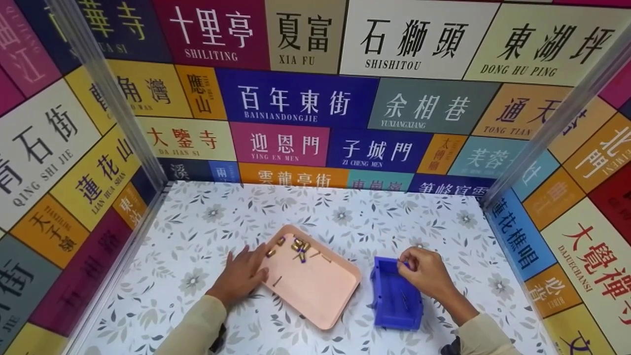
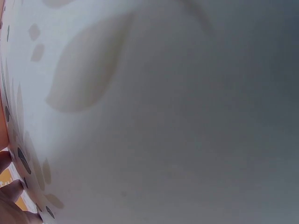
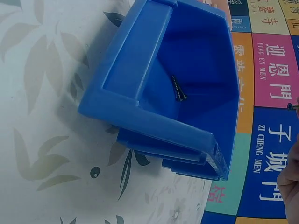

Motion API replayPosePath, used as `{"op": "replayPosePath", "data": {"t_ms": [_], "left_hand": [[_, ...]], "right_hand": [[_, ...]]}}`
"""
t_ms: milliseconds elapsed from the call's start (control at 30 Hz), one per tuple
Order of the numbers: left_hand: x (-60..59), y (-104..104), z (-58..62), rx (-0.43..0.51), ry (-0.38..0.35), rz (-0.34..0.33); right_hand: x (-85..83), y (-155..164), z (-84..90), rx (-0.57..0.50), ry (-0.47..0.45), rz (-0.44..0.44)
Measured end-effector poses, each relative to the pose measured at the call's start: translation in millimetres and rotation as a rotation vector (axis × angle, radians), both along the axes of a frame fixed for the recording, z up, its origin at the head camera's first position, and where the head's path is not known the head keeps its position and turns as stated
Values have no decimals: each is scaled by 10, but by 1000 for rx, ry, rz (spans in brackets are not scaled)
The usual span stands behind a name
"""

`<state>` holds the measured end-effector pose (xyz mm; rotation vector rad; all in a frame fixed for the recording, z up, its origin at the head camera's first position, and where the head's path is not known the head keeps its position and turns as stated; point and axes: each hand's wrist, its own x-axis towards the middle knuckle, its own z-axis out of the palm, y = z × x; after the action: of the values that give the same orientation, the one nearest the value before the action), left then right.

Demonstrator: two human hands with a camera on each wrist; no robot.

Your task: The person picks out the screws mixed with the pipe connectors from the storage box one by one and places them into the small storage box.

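Observation:
My left hand [image 1: 242, 274] rests on the left edge of a peach-coloured tray [image 1: 320, 291], fingers extended along its rim. In the tray lie several small brass-coloured cylinders [image 1: 299, 244] with dark ends, and a screw [image 1: 277, 281] sits apart from them. Over the far right side of a blue plastic bin [image 1: 387, 301], my right hand [image 1: 428, 272] pinches a screw [image 3: 293, 107] between thumb and finger. Inside the bin, a couple of dark screws [image 3: 178, 88] lie on the floor. The left wrist view shows only some fingertips [image 2: 13, 190] at its edge.
Tray and bin stand side by side on a table [image 1: 197, 236] covered in white leaf-patterned cloth. Panels with coloured place-name signs [image 1: 296, 101] rise at the back and both sides, with clear corner strips [image 1: 118, 98].

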<state>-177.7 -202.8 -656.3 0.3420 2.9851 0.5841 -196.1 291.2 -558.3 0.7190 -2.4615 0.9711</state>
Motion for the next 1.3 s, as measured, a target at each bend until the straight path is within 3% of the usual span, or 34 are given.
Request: {"op": "replayPosePath", "data": {"t_ms": [267, 700, 1033, 1300], "left_hand": [[-2, -17, -5, 29, 52, -19], [10, -2, 12, 7, 19, -5], [21, 4, 12, 9, -3, 5], [16, -2, 13, 41, 31, -8]], "right_hand": [[34, 25, -17, 37, -31, -32], [55, 61, -44, 30, -9, -19], [67, 85, -55, 41, -43, -46], [89, 67, -51, 34, -64, -43]]}}
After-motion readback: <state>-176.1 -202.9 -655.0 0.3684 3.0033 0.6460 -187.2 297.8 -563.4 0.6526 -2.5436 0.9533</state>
